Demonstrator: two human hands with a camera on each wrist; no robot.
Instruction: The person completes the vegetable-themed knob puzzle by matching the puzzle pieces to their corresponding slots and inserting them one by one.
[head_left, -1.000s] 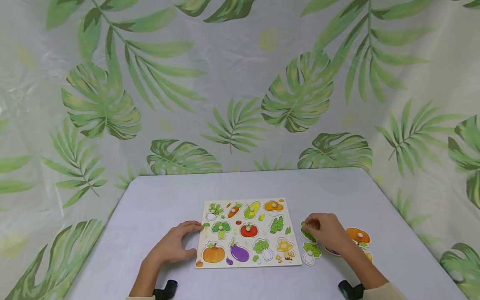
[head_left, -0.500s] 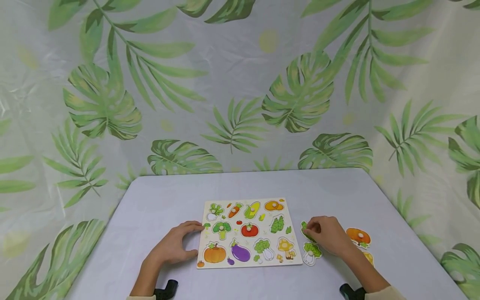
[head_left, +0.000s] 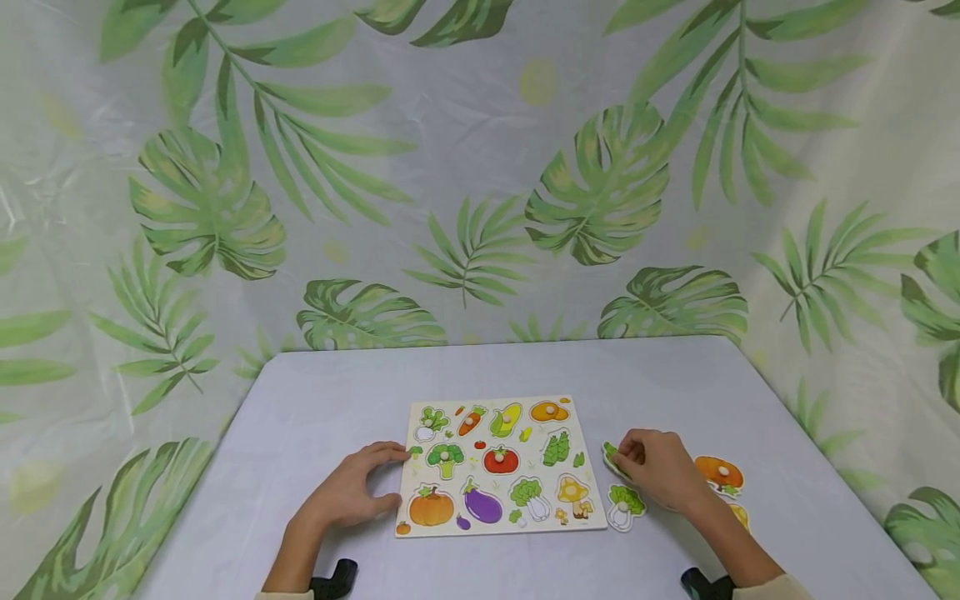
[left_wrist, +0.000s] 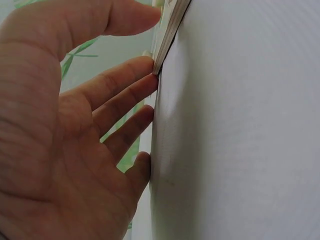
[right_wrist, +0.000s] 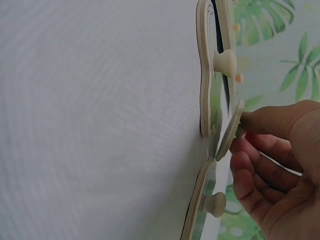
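A vegetable puzzle board lies on the table, with knobbed pieces such as the tomato and corn in it. My left hand rests at its left edge, fingers spread; in the left wrist view the fingertips touch the wooden edge. Right of the board, my right hand pinches a green puzzle piece between thumb and fingers. In the right wrist view this green piece stands tilted, its face mostly hidden. A bok choy piece lies just below it.
Farther right, an orange pumpkin piece and a yellow piece lie partly behind the right forearm. Wooden knobs stick up from loose pieces. A leaf-patterned curtain hangs behind the white table.
My right hand has shifted slightly to the right, and the green piece in its fingers now shows more tilted. My left hand has stayed at the board's edge.
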